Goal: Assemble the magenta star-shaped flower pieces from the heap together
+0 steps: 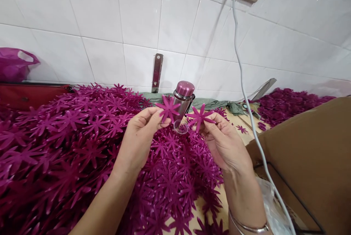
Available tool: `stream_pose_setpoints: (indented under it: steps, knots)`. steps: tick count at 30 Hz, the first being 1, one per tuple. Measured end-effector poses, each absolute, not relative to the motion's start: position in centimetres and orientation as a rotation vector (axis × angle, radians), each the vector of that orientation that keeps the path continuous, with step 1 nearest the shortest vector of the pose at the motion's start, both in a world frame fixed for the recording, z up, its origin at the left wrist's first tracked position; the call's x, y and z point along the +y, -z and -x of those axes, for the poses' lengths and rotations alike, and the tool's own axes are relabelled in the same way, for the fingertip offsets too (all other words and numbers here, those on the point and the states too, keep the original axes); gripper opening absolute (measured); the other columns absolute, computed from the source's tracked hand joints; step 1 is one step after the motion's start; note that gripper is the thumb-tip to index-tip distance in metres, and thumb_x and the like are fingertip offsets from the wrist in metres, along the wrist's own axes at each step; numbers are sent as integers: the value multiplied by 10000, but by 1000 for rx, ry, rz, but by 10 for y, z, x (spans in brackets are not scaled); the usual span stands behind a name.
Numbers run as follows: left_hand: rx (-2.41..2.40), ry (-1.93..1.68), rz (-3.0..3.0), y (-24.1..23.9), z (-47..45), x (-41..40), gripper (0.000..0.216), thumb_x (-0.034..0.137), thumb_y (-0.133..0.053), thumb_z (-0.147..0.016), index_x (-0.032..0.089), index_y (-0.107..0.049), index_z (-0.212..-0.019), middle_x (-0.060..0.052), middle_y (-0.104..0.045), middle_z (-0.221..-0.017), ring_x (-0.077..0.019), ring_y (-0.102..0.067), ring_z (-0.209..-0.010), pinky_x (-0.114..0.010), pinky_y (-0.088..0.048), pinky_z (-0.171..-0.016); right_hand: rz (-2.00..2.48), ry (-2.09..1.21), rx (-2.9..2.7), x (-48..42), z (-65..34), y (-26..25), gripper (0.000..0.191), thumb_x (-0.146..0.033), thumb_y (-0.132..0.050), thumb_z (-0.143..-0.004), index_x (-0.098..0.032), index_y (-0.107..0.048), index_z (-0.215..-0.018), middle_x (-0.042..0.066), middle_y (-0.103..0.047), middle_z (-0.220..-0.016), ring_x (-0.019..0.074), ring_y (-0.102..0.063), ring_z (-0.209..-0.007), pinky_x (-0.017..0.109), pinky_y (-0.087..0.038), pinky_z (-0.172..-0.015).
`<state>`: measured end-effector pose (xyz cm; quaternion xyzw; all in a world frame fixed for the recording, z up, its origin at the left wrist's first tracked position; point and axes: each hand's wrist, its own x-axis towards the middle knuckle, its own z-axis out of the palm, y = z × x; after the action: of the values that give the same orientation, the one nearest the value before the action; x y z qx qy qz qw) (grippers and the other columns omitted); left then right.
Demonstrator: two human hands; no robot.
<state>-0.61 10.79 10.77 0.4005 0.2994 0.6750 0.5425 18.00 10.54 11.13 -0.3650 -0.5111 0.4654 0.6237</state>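
Observation:
My left hand (144, 132) pinches a magenta star-shaped flower piece (168, 109) between thumb and fingers. A similar flower piece (200, 117) is gripped at its right-hand petals by my right hand (223, 138), which wears a silver bangle (248, 228) at the wrist. The two pieces are held up side by side, apart from each other. Behind them stands a steel flask (181, 105) with a pink lid, and a small clear round dish (181, 127) sits in front of it. Below both hands spreads a large heap of magenta flower pieces (170, 169).
At the left lie a red case (33, 96) and a purple plastic bag (16, 64). A grey cable (241, 66) hangs from the wall socket across the right side. Another flower heap (290, 107) lies far right, behind a brown surface (307, 147). White tiled wall (98, 15) closes the back.

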Motion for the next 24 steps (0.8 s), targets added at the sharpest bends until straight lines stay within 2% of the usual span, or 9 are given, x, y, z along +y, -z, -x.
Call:
stream_pose_setpoints:
  steps: [4, 6, 9, 11, 13, 15, 18, 21, 24]
  knots:
    - [724, -1688, -849, -111, 11, 111, 206, 304, -837, -822, 162, -729, -926, 6, -747, -820, -108, -734, -741, -227, -611, -800, 800, -1116, -1094, 110, -183, -109, 293, -392, -909, -731, -241, -675, -824, -28, -701, -716, 144, -652, -679, 294, -564, -740]
    - [742, -1690, -835, -111, 11, 111, 340, 276, -817, -838, 166, -700, -1138, 10, -743, -800, -116, -748, -746, -247, -625, -825, 776, -1156, -1034, 112, -181, -108, 300, -323, -930, -701, -243, -697, -872, -35, -717, -761, 116, -639, -666, 259, -557, -734]
    - [762, -1736, -860, -109, 10, 111, 666, 231, -772, -868, 250, -510, -1480, 39, -733, -799, -119, -761, -775, -279, -632, -875, 762, -1241, -969, 114, -178, -107, 321, -238, -913, -697, -245, -728, -960, -20, -753, -869, 114, -662, -723, 247, -566, -770]
    - [763, -1756, -936, -107, 10, 112, 596, 232, -752, -885, 286, -565, -1449, 27, -752, -872, -116, -763, -827, -275, -622, -910, 758, -1316, -956, 115, -177, -106, 291, -209, -880, -723, -235, -749, -982, -6, -762, -926, 123, -684, -791, 261, -575, -831]
    - [773, -1758, -1008, -106, 10, 112, 346, 260, -737, -905, 246, -723, -1251, -14, -780, -1009, -130, -761, -920, -274, -605, -954, 743, -1395, -932, 115, -176, -106, 244, -188, -849, -743, -233, -758, -964, -5, -763, -936, 141, -705, -865, 300, -577, -913]
    - [778, -1754, -1032, -103, 8, 111, 218, 292, -729, -919, 207, -787, -1110, -48, -784, -1134, -163, -751, -1032, -299, -583, -1012, 716, -1459, -889, 115, -174, -105, 219, -199, -839, -750, -243, -756, -949, -5, -770, -942, 168, -721, -934, 360, -572, -983]
    - [752, -1693, -1043, -100, 1, 109, 294, 358, -716, -936, 208, -775, -1182, -71, -772, -1232, -206, -719, -1164, -356, -542, -1087, 708, -1508, -843, 113, -166, -102, 245, -305, -859, -773, -250, -762, -991, 7, -789, -1016, 177, -723, -970, 398, -566, -1019]
    - [784, -1587, -1088, -96, -7, 108, 372, 386, -726, -927, 205, -741, -1251, -83, -763, -1264, -213, -706, -1187, -368, -522, -1108, 731, -1447, -849, 112, -155, -99, 320, -313, -927, -708, -250, -768, -978, -10, -788, -1005, 135, -705, -887, 314, -571, -964]
    - [797, -1515, -1120, -96, -12, 108, 434, 309, -788, -865, 189, -714, -1275, -84, -758, -1272, -196, -722, -1143, -332, -543, -1071, 737, -1338, -862, 112, -148, -96, 342, -249, -976, -617, -244, -756, -879, -34, -767, -894, 111, -681, -815, 246, -561, -880]
